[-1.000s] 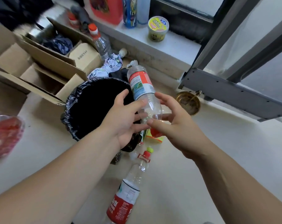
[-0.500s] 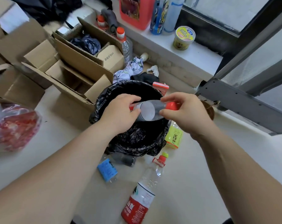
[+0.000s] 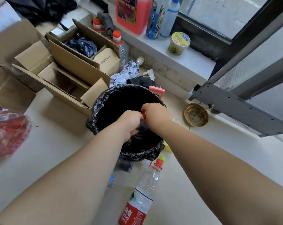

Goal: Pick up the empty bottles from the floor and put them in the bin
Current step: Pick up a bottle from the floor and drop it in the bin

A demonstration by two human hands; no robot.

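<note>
Both my hands are over the mouth of the bin (image 3: 105,101), which is lined with a black plastic bag. My left hand (image 3: 131,122) is curled, fingers pointing down into the bin, and seems to close around something dark and see-through; I think it is the body of a bottle, but I cannot tell for sure. My right hand (image 3: 155,115) is closed, and between it and the left hand a small red cap (image 3: 144,114) shows. The two hands nearly touch each other there.

On the floor (image 3: 202,159) at 6 o'clock from the bin lies a large clear bottle (image 3: 142,194) with a red label; I can read "SPRING" and "1.5L" on it, plus Chinese characters. Its neck points toward the bin and carries a red tag and a green-yellow cap. Just beside the bin at 5 o'clock a yellow-green piece (image 3: 167,146) sticks out, mostly hidden.

At 10 o'clock from the bin stand open cardboard boxes (image 3: 76,67), one small box with print too small to read. At 12 o'clock, against the box, stands a bottle with an orange cap (image 3: 119,44). On the window ledge (image 3: 194,62) at 1 o'clock I see a red jug (image 3: 132,13), blue and white bottles (image 3: 163,17) and a yellow cup (image 3: 179,43); their writing is not readable. At 3 o'clock lies a brass-coloured dish (image 3: 196,115).
</note>
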